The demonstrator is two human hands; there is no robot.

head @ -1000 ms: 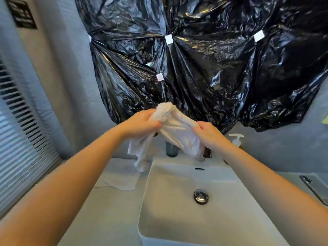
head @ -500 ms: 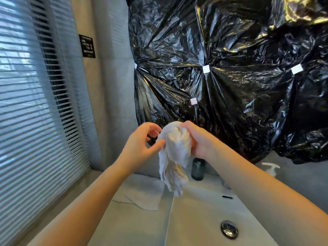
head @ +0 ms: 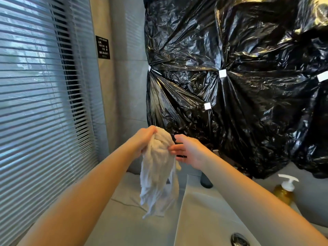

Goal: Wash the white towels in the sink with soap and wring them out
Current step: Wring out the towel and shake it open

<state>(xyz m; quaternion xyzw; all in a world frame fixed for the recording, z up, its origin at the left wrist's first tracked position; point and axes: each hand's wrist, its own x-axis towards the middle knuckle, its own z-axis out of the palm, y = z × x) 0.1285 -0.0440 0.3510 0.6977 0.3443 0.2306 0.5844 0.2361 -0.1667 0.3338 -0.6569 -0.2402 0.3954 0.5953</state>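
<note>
Left hand [head: 144, 141] is clenched round the top of a white towel [head: 158, 172], bunched end in the fist; the fingers are mostly hidden behind the cloth. Right hand [head: 187, 151] is spread, fingers slack, fingertips [head: 173, 150] touching the towel's upper edge and gripping nothing. The towel hangs limp and crumpled, held up above the counter [head: 124, 226], just left of the sink [head: 204, 219]; its lower tip dangles free, clear of the surface. Wetness of the cloth cannot be told. A second pale cloth [head: 127, 190] lies flat on the counter left of the sink, partly hidden behind the hanging towel, edges hard to separate from the grey top. Sink cut off at the bottom edge; only part of the drain [head: 238, 239] shows. Behind the sink, the dark tap base [head: 205, 181] is visible below the right wrist, its upper part hidden. Soap pump [head: 285, 188] stands right of the sink, amber bottle, lower part blocked by the right forearm. Black plastic sheeting [head: 248, 95] covers the wall behind the sink. Blinds [head: 35, 112] far left. A small dark sign [head: 103, 47] above, text unreadable.
</note>
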